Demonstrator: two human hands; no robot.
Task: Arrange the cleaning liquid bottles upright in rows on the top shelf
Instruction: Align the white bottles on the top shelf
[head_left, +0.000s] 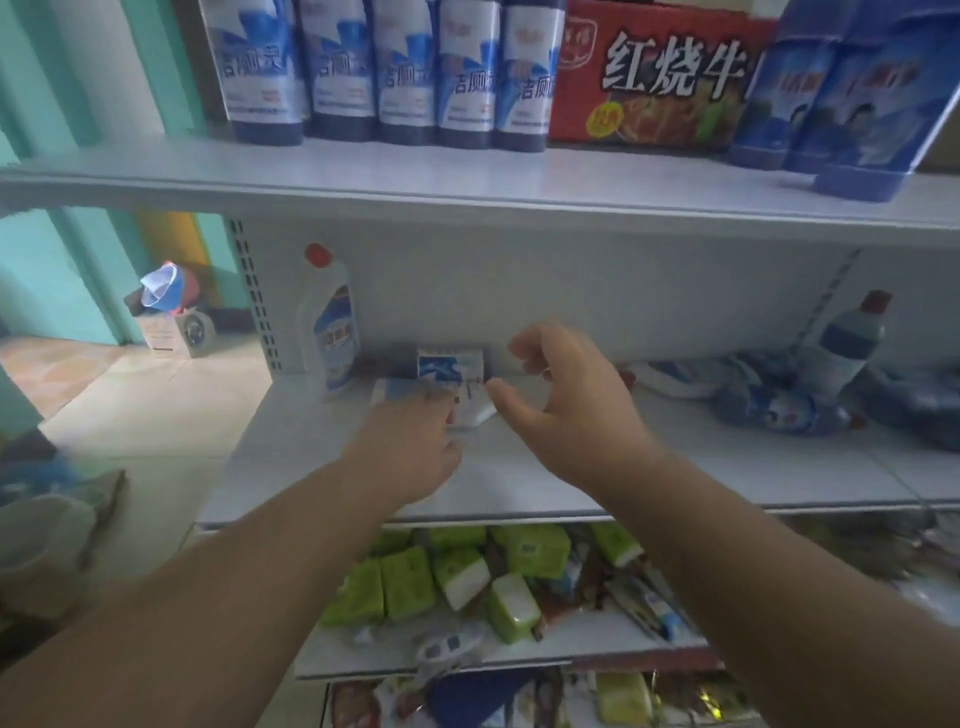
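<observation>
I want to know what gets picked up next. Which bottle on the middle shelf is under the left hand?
The white bottle lying on its side at mid-shelf, with the left hand on it. The red-capped bottle at the left end stands upright, untouched; the others lie far right.

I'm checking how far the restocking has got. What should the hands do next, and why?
Probably close the left hand on the lying bottle and lift it toward the top shelf. That hand already rests on the bottle on the middle shelf, the right hand is open beside it, and the upright row of bottles above looks unfinished.
</observation>
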